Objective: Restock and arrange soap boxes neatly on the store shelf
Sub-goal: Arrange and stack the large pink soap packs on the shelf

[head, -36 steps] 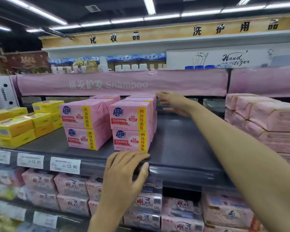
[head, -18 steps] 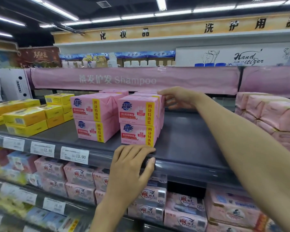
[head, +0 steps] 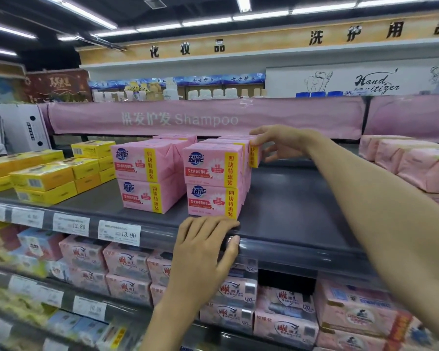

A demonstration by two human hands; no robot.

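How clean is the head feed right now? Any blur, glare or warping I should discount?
Head view: the front pink soap boxes and both hands, left and right, are sharp; the lower-left shelves smear into blur; ceiling strip lights blow out white; the shelf edge carries a soft sheen; wide-angle bending curves the shelf lines.

Store aisle: dark ceiling, fluorescent strip lights, orange wall sign band, pink shampoo banner.
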